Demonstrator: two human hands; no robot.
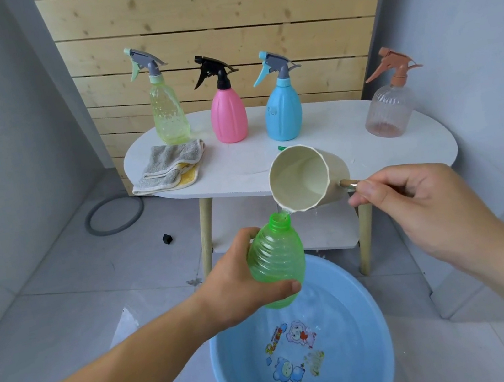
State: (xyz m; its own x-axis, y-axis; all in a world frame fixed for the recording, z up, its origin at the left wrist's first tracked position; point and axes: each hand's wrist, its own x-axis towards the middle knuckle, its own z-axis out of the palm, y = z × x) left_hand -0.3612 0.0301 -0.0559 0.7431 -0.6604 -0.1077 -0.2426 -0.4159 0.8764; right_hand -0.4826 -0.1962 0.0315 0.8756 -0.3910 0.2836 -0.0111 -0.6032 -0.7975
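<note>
**Filling the green bottle over the basin**

The left hand grips the green bottle around its ribbed body, fingers and thumb curled around it. The bottle is uncapped and tilted, its mouth pointing up and to the right. The right hand pinches the handle of the cream scoop. The scoop is tipped, and its lower rim sits just beside the bottle mouth, where a thin run of water shows.

Both are held above the far rim of the blue basin, which holds water. The front edge of the white table lies directly behind the scoop. Open floor extends to the left of the basin. A towel overhangs the table's left edge.
</note>
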